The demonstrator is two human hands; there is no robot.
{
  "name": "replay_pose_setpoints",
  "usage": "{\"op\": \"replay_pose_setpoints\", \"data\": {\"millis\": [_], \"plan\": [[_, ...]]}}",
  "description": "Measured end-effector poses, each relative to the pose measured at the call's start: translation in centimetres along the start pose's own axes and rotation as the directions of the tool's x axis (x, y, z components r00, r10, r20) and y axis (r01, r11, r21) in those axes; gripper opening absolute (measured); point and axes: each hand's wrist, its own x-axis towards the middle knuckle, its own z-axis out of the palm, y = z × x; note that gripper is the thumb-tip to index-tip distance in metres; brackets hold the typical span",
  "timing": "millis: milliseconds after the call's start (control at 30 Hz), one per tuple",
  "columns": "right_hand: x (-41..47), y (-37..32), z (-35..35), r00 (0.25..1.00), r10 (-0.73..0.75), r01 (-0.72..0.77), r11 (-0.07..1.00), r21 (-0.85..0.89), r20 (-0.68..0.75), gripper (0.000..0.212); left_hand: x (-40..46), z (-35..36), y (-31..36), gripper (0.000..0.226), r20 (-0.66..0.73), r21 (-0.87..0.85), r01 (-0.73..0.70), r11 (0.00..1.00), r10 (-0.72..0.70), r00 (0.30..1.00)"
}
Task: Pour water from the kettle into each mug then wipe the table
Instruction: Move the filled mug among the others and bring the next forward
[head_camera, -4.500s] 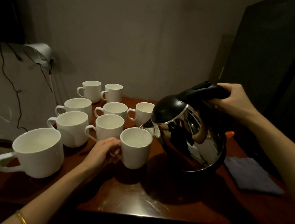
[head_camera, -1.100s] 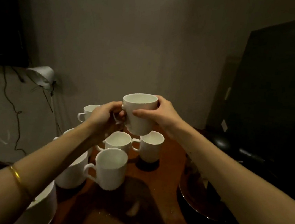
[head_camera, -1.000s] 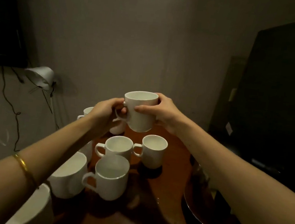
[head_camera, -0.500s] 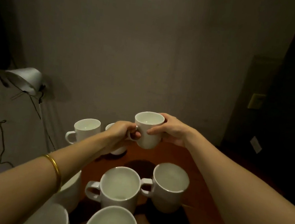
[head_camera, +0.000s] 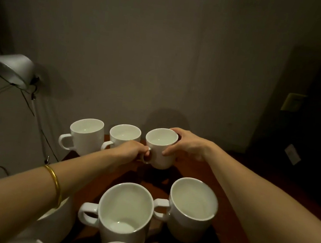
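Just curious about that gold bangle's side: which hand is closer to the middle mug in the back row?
Left. The left hand reaches past the middle back mug, gripping the held mug by its handle; the right hand is beyond it.

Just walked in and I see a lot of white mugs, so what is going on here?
A person is holding one white mug with both hands at the far end of a wooden table: the left hand grips its handle, the right hand wraps its side. It sits in line with two other mugs by the wall. More mugs stand nearer. No kettle is in view.
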Motion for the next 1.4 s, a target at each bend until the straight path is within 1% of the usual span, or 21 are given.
{"op": "replay_pose_setpoints", "data": {"millis": [67, 233, 367, 500, 633, 800, 867, 900, 967, 1033, 1133, 1233, 1300, 1367, 1400], "plan": [[0.2, 0.2, 0.1, 1.000, 0.014, -0.014, 1.000, -0.026, 0.005, 0.060, 0.2, -0.1, -0.2, 0.021, -0.001, 0.032, -0.006, 0.999, 0.006, 1.000], [1.0, -0.1, 0.4, 0.999, 0.049, -0.043, 0.972, -0.230, 0.019, 0.069, 0.4, -0.3, -0.4, 0.013, 0.015, 0.082, -0.015, 0.997, 0.013, 1.000], [1.8, -0.5, 0.0, 0.998, 0.058, -0.049, 0.936, -0.349, 0.016, 0.072, 0.3, -0.4, 0.0, 0.018, 0.032, 0.118, -0.008, 0.993, 0.004, 0.999], [2.3, -0.4, -0.1, 1.000, 0.029, -0.023, 0.878, -0.478, 0.005, 0.070, 0.3, -0.3, 0.3, 0.023, 0.024, 0.185, -0.012, 0.983, 0.008, 1.000], [2.7, -0.1, 0.0, 0.999, -0.022, 0.003, 0.815, -0.579, -0.026, 0.072, 0.6, -0.3, 0.4, 0.034, -0.040, 0.277, -0.062, 0.959, 0.077, 0.996], [2.1, -0.2, 0.3, 0.997, -0.028, -0.028, 0.760, -0.649, -0.076, 0.081, -0.3, -0.7, 0.6, 0.033, -0.067, 0.383, -0.084, 0.920, 0.118, 0.991], [0.9, -0.9, 0.5, 0.993, -0.050, -0.030, 0.756, -0.653, -0.103, 0.088, -1.3, -0.7, 1.0, 0.024, -0.079, 0.427, -0.108, 0.898, 0.156, 0.985], [0.1, -1.5, 0.6, 0.990, -0.075, -0.022, 0.756, -0.655, -0.121, 0.090, -2.1, -0.7, 1.3, 0.021, -0.099, 0.454, -0.124, 0.882, 0.189, 0.977], [-1.9, -2.8, 0.7, 0.978, -0.142, 0.004, 0.748, -0.663, -0.154, 0.090, -4.0, -0.5, 2.1, 0.028, -0.148, 0.503, -0.158, 0.850, 0.265, 0.953], [-4.3, -4.3, 0.8, 0.967, -0.199, 0.042, 0.742, -0.669, -0.160, 0.085, -6.2, -0.1, 3.1, 0.029, -0.151, 0.490, -0.223, 0.843, 0.334, 0.930], [-8.4, -6.0, 1.4, 0.966, -0.236, 0.105, 0.738, -0.667, -0.108, 0.081, -9.9, 0.5, 4.2, 0.033, -0.107, 0.408, -0.288, 0.867, 0.358, 0.928], [-12.5, -6.7, 2.4, 0.969, -0.240, 0.145, 0.728, -0.670, -0.051, 0.082, -12.8, 1.5, 4.3, 0.043, 0.007, 0.438, -0.365, 0.822, 0.402, 0.915], [-14.7, -6.1, 2.9, 0.975, -0.218, 0.129, 0.711, -0.691, -0.042, 0.083, -14.3, 2.4, 4.1, 0.043, 0.064, 0.460, -0.375, 0.805, 0.391, 0.918], [-16.5, -4.9, 3.4, 0.983, -0.173, 0.070, 0.677, -0.733, -0.065, 0.089, -15.3, 3.1, 3.7, 0.041, 0.115, 0.486, -0.368, 0.793, 0.359, 0.926], [-17.2, -4.2, 3.7, 0.987, -0.136, 0.024, 0.667, -0.745, -0.089, 0.094, -15.6, 3.3, 3.4, 0.041, 0.139, 0.546, -0.365, 0.755, 0.348, 0.927]]}}
